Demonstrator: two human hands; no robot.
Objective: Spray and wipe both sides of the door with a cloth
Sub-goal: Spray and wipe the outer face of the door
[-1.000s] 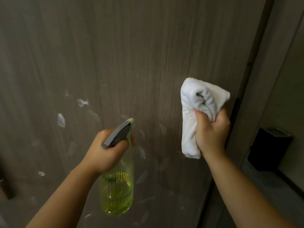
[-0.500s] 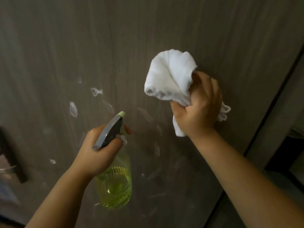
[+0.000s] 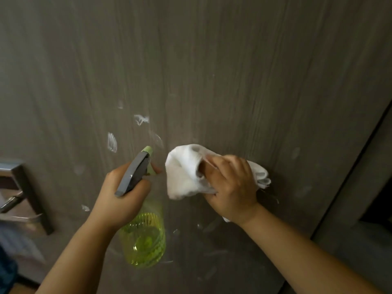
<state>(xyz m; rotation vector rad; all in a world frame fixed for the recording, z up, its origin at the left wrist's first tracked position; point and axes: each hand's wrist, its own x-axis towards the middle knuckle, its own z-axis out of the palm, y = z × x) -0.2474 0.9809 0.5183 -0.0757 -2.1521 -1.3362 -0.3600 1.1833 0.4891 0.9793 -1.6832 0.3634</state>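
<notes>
- Door (image 3: 233, 60): grey-brown woodgrain panel, fills most of our view, white smears (image 3: 112, 142) and spray spots mid-panel.
- Right hand (image 3: 231, 187) closed around bunched white cloth (image 3: 182, 172), which we see pressed on the door.
- Left hand (image 3: 121, 196) wrapped around spray bottle (image 3: 144, 238): yellow-green body, grey trigger head, nozzle just beside the cloth.
- We read no label or writing.
- Metal handle (image 3: 12, 187) at left edge.
</notes>
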